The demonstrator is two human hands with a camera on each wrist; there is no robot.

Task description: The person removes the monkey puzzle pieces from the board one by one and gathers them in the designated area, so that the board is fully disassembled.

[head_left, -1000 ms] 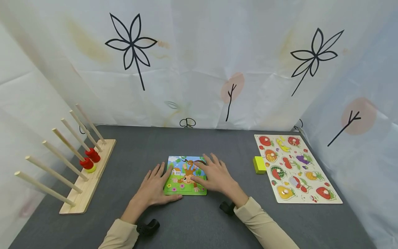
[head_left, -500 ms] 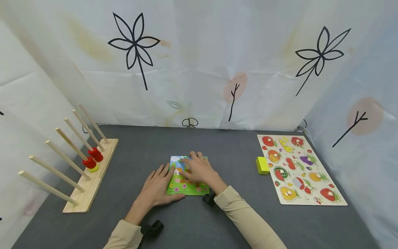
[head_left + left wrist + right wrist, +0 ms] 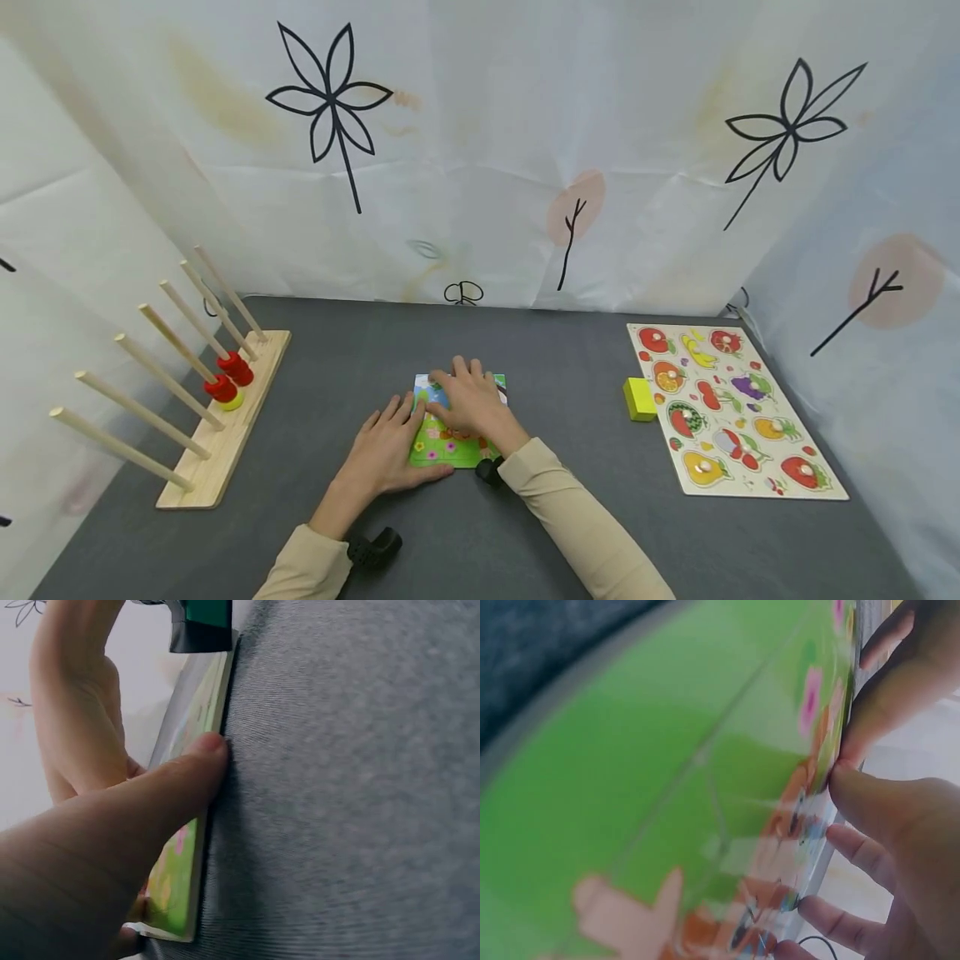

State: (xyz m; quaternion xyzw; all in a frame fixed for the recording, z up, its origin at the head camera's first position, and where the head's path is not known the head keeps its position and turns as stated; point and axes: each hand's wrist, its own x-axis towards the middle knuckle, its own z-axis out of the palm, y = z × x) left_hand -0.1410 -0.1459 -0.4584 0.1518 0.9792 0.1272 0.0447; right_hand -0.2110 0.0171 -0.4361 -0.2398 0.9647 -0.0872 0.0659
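Note:
A small square jigsaw puzzle [image 3: 442, 454] with a green, flowered picture of a monkey lies flat on the dark table, partly covered by both hands. My left hand [image 3: 390, 450] rests along its left side, fingers fairly straight. In the left wrist view, the left thumb [image 3: 199, 761] lies against the puzzle's near edge. Over the middle and upper part reaches my right hand [image 3: 474, 404], which hides most of the monkey. In the right wrist view, the right hand's fingertips [image 3: 840, 840] touch the puzzle's surface, where seams between pieces show.
At left stands a wooden peg rack [image 3: 225, 467] with several upright pegs, red rings [image 3: 222, 387] and a yellow ring [image 3: 232, 402]. A yellow block [image 3: 639, 399] touches or nearly touches a fruit puzzle board [image 3: 750, 433] at right. A patterned curtain hangs behind the table.
My right hand has moved left across the puzzle, covering more of the monkey picture. My left hand keeps its place at the left side. The whole view has shifted slightly.

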